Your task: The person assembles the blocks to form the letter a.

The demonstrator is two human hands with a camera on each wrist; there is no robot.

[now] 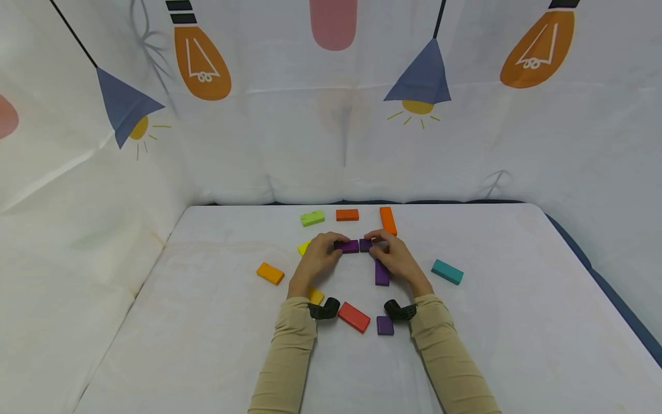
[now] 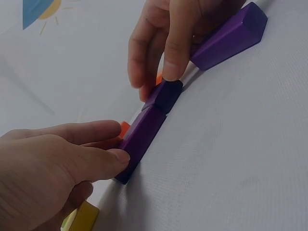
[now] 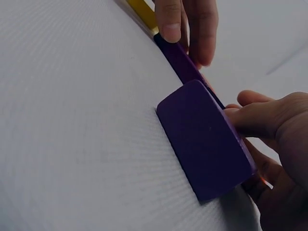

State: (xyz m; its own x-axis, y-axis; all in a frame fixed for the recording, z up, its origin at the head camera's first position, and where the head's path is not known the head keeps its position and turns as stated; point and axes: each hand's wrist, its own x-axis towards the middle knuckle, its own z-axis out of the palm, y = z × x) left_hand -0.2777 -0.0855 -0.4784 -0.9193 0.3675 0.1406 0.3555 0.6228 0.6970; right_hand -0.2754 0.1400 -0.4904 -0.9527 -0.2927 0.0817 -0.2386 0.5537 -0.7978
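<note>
My left hand (image 1: 317, 261) pinches the left end of a long purple block (image 1: 349, 247) between thumb and fingers. With thumb and fingertips, my right hand (image 1: 397, 260) pinches a short dark purple block (image 2: 165, 95). In the left wrist view the two blocks stand end to end in one line, seemingly touching. Another purple block (image 1: 382, 275) lies just below the right hand; it fills the middle of the right wrist view (image 3: 204, 142). A yellow block (image 1: 303, 248) is partly hidden behind the left hand.
Around the hands on the white table (image 1: 207, 322) lie a lime block (image 1: 312, 218), orange-red blocks (image 1: 347, 215) (image 1: 388, 220), an orange block (image 1: 270, 273), a yellow-orange block (image 1: 316, 295), a red block (image 1: 354, 317), a small purple block (image 1: 385, 325) and a teal block (image 1: 447, 272).
</note>
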